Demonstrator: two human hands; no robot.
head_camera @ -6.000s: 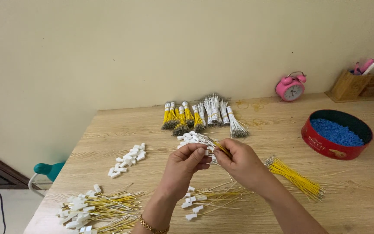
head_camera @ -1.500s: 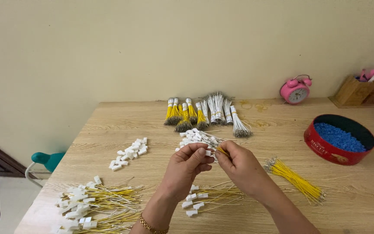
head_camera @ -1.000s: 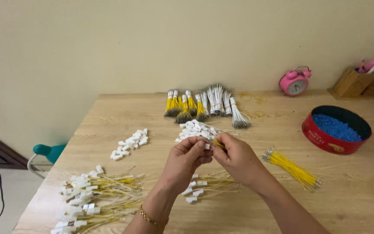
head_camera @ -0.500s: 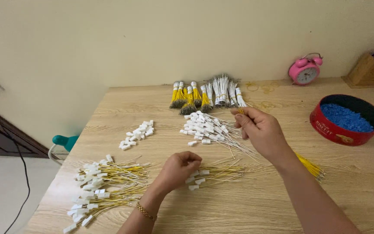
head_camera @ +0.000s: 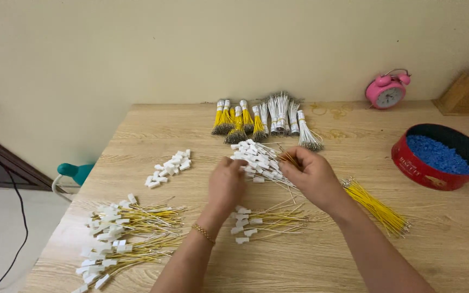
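Since half a second ago, the left hand point(head_camera: 227, 183) has been brought up from the near small bunch point(head_camera: 261, 221) to the fan of white-capped wires point(head_camera: 259, 161). Nearest left, a large finished pile point(head_camera: 126, 233) is seen. Left fingers are curled on the white caps; whether one is pinched cannot be told. The right hand point(head_camera: 313, 176) is closed on the fan's wire stems. These wires are judged light, thin and springy, best gripped at the stiff caps. Farther back, bundled wires point(head_camera: 261, 116) lie.

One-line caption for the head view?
Both hands, left and right, meet over a bunch of white-tipped wires on a wooden table.
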